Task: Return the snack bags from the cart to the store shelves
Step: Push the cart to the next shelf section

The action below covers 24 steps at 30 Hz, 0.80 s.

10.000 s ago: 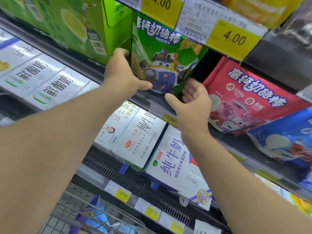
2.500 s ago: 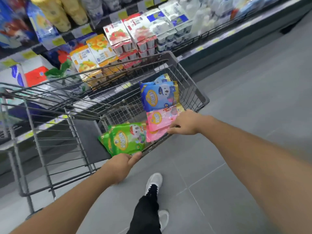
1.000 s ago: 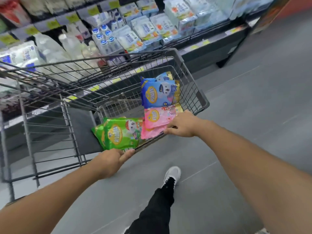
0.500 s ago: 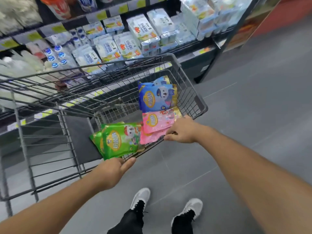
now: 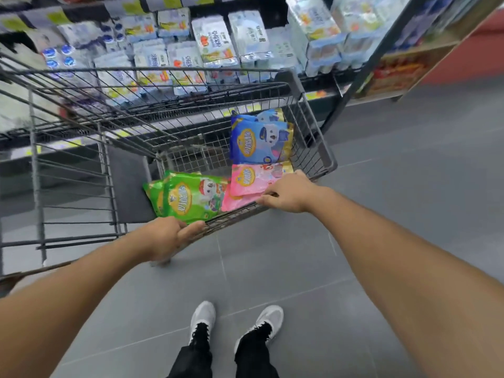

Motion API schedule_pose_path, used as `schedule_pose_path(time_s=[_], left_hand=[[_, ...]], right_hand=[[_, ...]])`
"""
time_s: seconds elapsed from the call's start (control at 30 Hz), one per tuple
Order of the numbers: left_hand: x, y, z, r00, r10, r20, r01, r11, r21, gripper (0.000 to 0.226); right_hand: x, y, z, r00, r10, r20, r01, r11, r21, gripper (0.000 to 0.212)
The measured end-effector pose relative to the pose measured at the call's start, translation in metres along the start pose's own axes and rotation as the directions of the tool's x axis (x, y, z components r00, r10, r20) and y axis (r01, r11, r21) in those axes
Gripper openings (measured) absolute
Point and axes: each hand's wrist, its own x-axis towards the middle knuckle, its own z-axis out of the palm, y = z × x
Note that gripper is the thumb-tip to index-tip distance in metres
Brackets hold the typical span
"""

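Note:
A grey wire cart [image 5: 321, 137] stands in front of me. Green snack bags [image 5: 191, 199] lie in its near left, pink bags [image 5: 253, 178] beside them, and blue bags [image 5: 260, 141] lean further in. My left hand [image 5: 170, 236] grips the cart's near rim just below the green bags. My right hand [image 5: 290, 192] grips the same rim by the pink bags, fingers curled over the wire.
Shelves [image 5: 218, 50] with white and pale blue multipacks and yellow price tags run along the far side of the cart. A wooden rack [image 5: 403, 75] stands at the right. Grey tiled floor [image 5: 409, 165] stretches to the right. My two shoes [image 5: 234, 320] are below.
The cart and I have moved along the aisle; different shelf goods and the wooden rack now show behind it. Both hands keep their hold on the rim. My feet now stand side by side.

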Motion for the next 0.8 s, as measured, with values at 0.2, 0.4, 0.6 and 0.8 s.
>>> schedule_pose_path(time_s=[0.2,0.4,0.6,0.8], left_hand=[[0.007,0.019,-0.001,1.0,-0.027,0.014,0.027,1.0,-0.011,0.093],[0.003,0.024,-0.003,0.998,-0.062,0.028,0.063,0.998,-0.029,0.09],[-0.002,0.028,-0.009,0.989,-0.12,0.083,0.118,0.992,0.031,0.09],[0.031,0.034,-0.057,0.955,-0.189,0.228,0.211,0.974,-0.08,0.068]], right_hand=[[-0.003,0.019,-0.001,1.0,0.015,0.016,-0.015,1.0,0.01,0.077],[-0.005,0.018,-0.004,0.999,0.009,0.033,-0.01,0.999,0.036,0.074],[-0.004,0.018,-0.016,0.986,0.011,0.167,-0.029,0.994,0.108,0.076],[0.01,0.033,-0.068,0.963,-0.043,0.267,-0.022,0.972,0.235,0.069]])
